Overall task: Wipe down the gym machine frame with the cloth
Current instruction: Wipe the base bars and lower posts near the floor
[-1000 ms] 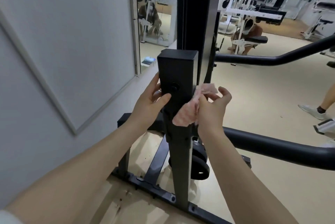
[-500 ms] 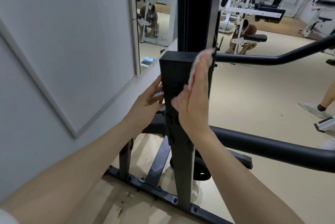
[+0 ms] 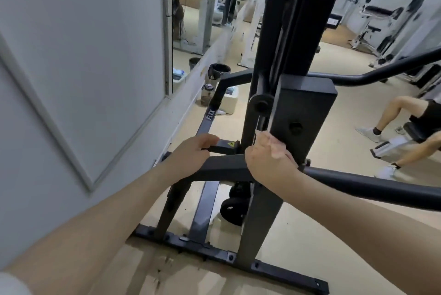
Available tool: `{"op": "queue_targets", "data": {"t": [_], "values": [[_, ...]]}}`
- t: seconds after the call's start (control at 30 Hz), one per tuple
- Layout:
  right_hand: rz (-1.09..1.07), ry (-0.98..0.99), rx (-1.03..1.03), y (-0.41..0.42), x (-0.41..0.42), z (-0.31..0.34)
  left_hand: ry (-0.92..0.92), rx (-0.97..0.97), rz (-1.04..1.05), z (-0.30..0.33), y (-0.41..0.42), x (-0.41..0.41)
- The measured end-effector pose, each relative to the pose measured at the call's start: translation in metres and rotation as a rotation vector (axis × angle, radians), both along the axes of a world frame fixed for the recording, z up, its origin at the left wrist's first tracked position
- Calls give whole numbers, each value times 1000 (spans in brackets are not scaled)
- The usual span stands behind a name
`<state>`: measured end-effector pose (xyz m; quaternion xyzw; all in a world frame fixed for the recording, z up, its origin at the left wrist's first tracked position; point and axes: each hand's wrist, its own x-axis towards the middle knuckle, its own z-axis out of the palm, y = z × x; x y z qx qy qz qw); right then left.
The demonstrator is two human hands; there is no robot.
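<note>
The right hand (image 3: 268, 163) bunches the pink cloth (image 3: 278, 149) in curled fingers and presses it against the lower left edge of the black boxed post of the gym machine frame (image 3: 305, 108). The left hand (image 3: 191, 154) curls its fingers over the end of a short horizontal bar (image 3: 222, 146) on the frame's left side. A dark bottle (image 3: 207, 96) stands on the floor by the wall, and a seated person's legs (image 3: 401, 113) show at the right.

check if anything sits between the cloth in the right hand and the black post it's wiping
Nothing visible does. The right hand holds the pink cloth directly against the lower left edge of the black post. The left hand rests on a side bar, away from the cloth.
</note>
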<state>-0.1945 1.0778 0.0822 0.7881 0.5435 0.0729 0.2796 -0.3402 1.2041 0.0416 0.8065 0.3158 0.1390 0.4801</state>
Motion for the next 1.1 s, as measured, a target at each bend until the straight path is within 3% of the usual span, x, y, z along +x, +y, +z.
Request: {"op": "queue_targets", "data": {"t": [0.03,0.17,0.37,0.43,0.5,0.7,0.83,0.97,1.1], "values": [[-61,14,56,6,-7,-9,16,-18,-7,-9,7,-6],[43,173,240,18,-19,-33,96,-46,-99,-35,22,-18],[33,-85,732,39,-31,-27,193,62,-175,-64,41,-21],[-3,60,643,45,-27,-52,195,99,-195,-71,45,-19],[-178,219,371,45,-35,-78,179,134,-229,-80,48,-16],[-75,470,333,79,-47,-95,126,372,-199,-96,55,-11],[-19,314,265,69,-27,-88,143,424,-205,-100,62,-13],[-157,233,432,41,-30,-94,140,426,-187,-107,64,-15],[-53,291,272,81,-51,-105,120,418,-218,-103,71,-15]]}}
